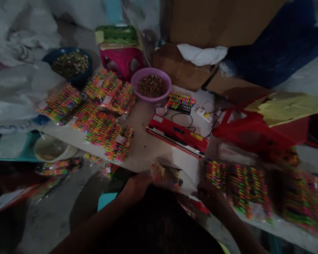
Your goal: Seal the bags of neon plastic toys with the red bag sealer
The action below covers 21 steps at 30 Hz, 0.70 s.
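Note:
Close to my body, a clear plastic bag (165,174) has small yellowish and dark contents that I cannot make out. My left hand (137,185) is closed on the bag's left side. My right hand (206,194) is at the right, its fingers drawn together near the bag's clear edge; dimness hides what they pinch. Just beyond both hands lies a red heat sealer (178,135) with a long sealing bar. Packs of bright multicoloured pieces (247,190) are by my right forearm. More such packs (119,143) lie to the left.
A purple basin (134,82) and a blue basin (88,72) hold many small metallic pieces. Behind the sealer are a black rack (184,109), a small round dish (160,109) and a white power strip (203,114) with cables. A red stool (228,128) stands right, a pink stool (122,58) behind.

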Each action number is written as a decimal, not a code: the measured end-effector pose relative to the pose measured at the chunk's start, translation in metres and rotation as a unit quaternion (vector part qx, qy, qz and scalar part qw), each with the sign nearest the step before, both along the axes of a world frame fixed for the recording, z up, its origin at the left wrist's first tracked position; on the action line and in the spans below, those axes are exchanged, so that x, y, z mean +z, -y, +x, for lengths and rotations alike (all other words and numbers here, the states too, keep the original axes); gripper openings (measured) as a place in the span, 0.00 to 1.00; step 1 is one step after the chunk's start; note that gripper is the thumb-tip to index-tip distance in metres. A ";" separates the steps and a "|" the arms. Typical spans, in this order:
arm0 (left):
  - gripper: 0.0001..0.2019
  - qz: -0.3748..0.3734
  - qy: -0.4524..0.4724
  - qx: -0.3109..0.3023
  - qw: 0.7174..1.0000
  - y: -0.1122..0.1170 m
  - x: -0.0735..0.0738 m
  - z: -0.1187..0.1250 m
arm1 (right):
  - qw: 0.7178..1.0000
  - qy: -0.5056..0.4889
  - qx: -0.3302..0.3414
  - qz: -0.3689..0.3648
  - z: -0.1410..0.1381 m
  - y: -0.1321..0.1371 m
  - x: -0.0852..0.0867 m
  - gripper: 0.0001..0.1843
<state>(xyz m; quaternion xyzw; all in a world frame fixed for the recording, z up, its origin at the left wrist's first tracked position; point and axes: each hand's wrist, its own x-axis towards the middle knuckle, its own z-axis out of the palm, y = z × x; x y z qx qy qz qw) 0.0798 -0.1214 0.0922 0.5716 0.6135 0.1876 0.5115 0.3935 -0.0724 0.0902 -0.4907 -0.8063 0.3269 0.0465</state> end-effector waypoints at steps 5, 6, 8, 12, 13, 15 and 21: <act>0.10 0.053 -0.008 0.106 0.993 -0.024 0.029 -0.008 | 0.992 -0.011 -0.058 0.110 0.022 -0.022 0.022 0.21; 0.10 0.056 -0.017 0.132 0.990 -0.026 0.033 -0.006 | 0.989 -0.024 -0.054 0.135 0.021 -0.022 0.026 0.19; 0.10 0.060 -0.020 0.167 0.984 -0.029 0.038 -0.001 | 0.983 -0.051 -0.024 0.173 0.012 -0.018 0.032 0.11; 0.11 0.047 -0.010 0.147 0.988 -0.034 0.039 0.005 | 0.976 -0.029 0.086 0.196 -0.026 -0.020 0.034 0.17; 0.11 0.042 -0.021 0.135 0.990 -0.035 0.040 0.004 | 0.975 -0.013 0.110 0.194 -0.035 -0.026 0.032 0.18; 0.10 0.037 -0.056 0.121 0.990 -0.038 0.042 0.001 | 0.973 0.020 0.144 0.181 -0.044 -0.042 0.025 0.16; 0.14 0.031 -0.136 0.110 0.984 -0.044 0.053 -0.019 | 0.975 0.082 0.165 0.123 -0.026 -0.080 0.015 0.08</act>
